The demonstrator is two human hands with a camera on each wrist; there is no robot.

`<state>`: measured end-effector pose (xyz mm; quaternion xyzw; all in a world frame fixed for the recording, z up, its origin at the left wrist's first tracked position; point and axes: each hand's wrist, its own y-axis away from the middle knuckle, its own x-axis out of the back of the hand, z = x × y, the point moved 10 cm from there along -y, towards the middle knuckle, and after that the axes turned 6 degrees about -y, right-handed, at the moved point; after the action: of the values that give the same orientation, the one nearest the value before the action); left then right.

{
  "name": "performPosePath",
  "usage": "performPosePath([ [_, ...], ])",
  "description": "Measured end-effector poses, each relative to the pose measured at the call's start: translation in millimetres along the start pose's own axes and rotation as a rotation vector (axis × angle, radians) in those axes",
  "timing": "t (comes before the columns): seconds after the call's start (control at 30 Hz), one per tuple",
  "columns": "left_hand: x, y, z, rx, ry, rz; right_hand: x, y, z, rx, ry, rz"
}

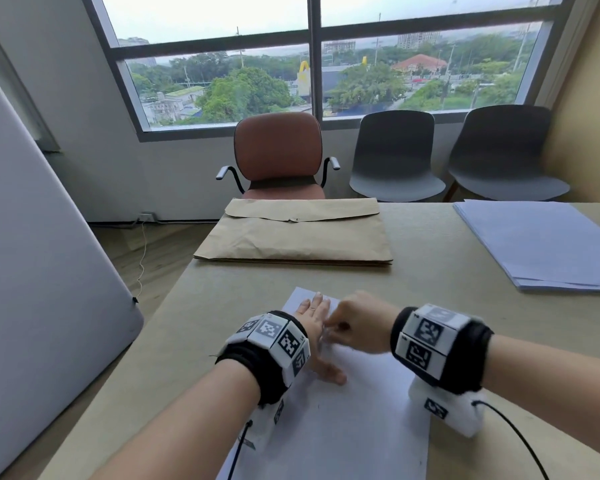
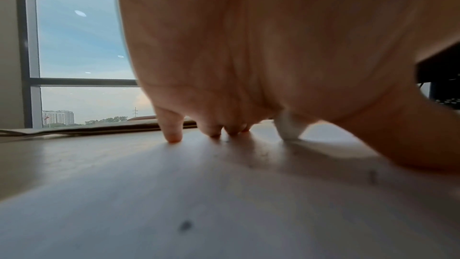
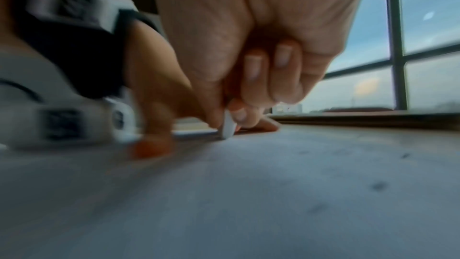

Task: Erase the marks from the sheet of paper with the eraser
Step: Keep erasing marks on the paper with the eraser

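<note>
A white sheet of paper (image 1: 354,407) lies on the beige table in front of me. My left hand (image 1: 317,332) lies flat on its upper left part, fingers spread and pressing it down. My right hand (image 1: 352,327) is beside it, fingers curled, pinching a small white eraser (image 3: 228,127) whose lower end touches the sheet (image 3: 273,194). In the left wrist view the eraser (image 2: 288,128) stands just right of my fingertips (image 2: 173,135) on the paper (image 2: 199,214). Faint grey specks dot the sheet. In the head view the eraser is hidden by my right hand.
A brown paper envelope (image 1: 298,233) lies further back on the table (image 1: 447,271). A stack of pale blue sheets (image 1: 548,244) sits at the right. Behind the table stand a reddish armchair (image 1: 278,154) and two dark chairs (image 1: 395,154). The table's left edge drops to the floor.
</note>
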<state>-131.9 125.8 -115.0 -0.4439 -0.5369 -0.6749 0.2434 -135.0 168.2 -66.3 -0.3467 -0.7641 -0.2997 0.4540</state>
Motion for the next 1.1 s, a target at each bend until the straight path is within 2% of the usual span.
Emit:
performPosePath([
  [0.1, 0, -2, -1, 0.006, -0.016, -0.007, -12, 11, -12, 0.062, -0.037, -0.067],
  [0.3, 1, -1, 0, -0.009, -0.015, -0.003, 15, -11, 16, -0.057, 0.015, 0.088],
  [0.4, -3, -4, 0, 0.001, -0.035, -0.014, -7, 10, 0, 0.019, -0.048, -0.007],
  [0.5, -3, -6, -2, 0.005, -0.066, -0.028, -13, 16, 4, 0.009, -0.049, -0.104],
  [0.57, -2, -5, -1, -0.003, -0.068, -0.034, 6, 3, 15, -0.023, 0.02, -0.035],
  [0.67, -1, -3, 0, -0.006, -0.074, -0.032, 18, -7, 30, -0.07, 0.003, 0.063],
  [0.73, -1, -3, 1, -0.003, -0.084, -0.035, 5, 6, 21, -0.02, -0.015, 0.017],
  [0.8, -2, -4, 1, 0.004, -0.092, -0.041, -12, 24, 9, 0.033, -0.058, -0.092],
  [0.87, -2, -4, 0, 0.009, -0.096, -0.041, -16, 28, 11, 0.03, -0.07, -0.139],
  [1.03, -1, -3, 0, 0.002, -0.088, -0.045, 16, -2, 31, -0.044, -0.05, 0.069],
  [1.1, -2, -3, 0, 0.002, -0.084, -0.045, 7, 6, 27, -0.028, -0.035, 0.041],
])
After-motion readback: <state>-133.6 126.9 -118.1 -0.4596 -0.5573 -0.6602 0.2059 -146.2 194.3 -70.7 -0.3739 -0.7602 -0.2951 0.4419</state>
